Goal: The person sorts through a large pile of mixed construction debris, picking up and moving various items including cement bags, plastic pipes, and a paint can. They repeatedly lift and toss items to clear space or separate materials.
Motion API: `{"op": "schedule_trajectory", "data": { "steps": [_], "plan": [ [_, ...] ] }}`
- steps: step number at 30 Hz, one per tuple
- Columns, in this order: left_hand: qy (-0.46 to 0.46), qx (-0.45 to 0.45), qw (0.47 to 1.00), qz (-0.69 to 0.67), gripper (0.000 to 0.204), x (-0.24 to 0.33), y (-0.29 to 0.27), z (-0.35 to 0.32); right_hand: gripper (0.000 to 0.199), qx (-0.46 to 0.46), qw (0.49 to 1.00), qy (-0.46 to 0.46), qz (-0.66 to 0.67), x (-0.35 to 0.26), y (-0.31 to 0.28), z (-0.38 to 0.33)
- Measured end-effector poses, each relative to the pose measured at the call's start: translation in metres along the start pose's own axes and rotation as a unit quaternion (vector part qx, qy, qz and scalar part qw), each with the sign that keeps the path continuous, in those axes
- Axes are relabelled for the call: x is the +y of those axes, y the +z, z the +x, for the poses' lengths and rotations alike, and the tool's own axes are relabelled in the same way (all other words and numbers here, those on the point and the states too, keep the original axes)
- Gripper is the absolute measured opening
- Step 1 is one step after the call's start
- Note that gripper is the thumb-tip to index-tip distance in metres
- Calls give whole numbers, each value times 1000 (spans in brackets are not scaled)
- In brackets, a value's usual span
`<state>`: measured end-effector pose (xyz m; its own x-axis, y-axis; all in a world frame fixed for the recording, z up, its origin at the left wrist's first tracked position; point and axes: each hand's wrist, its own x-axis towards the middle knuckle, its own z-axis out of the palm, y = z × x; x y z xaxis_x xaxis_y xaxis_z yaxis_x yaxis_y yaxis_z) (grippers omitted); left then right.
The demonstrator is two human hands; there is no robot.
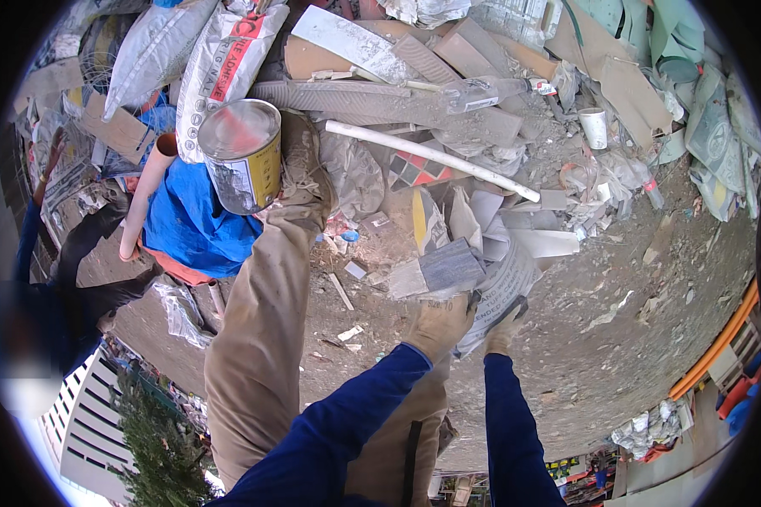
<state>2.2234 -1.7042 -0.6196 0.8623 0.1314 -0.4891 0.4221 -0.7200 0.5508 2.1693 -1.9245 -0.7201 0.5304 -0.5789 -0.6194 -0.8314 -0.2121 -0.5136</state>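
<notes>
A pale grey printed sack (506, 291) lies at the middle right, its near edge between my two gloved hands. My left hand (438, 328), in a tan work glove with a dark-tipped finger, is closed at the sack's left edge. On the sack's near right edge, my right hand (500, 335) is closed too, its thumb and fingers pinching the material. Grey tile pieces (450, 269) lie against the sack's left side, just beyond my left hand. White broken pieces (543, 242) stick out at its far end.
A metal tin (242, 156) stands beside my leg, near a blue tarp (199, 215). A white pipe (431, 159) lies across rubble beyond the sack. Full bags (228, 63), cardboard and a plastic bottle (495, 93) are piled farther off. Another person (38, 304) is at the left.
</notes>
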Motion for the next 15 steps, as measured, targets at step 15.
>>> {"op": "schedule_trajectory", "data": {
  "steps": [15],
  "plan": [
    [-462, -58, 783, -412, 101, -3, 38, -82, 57, -39, 899, -191, -391, -56, 5, 71]
  ]
}}
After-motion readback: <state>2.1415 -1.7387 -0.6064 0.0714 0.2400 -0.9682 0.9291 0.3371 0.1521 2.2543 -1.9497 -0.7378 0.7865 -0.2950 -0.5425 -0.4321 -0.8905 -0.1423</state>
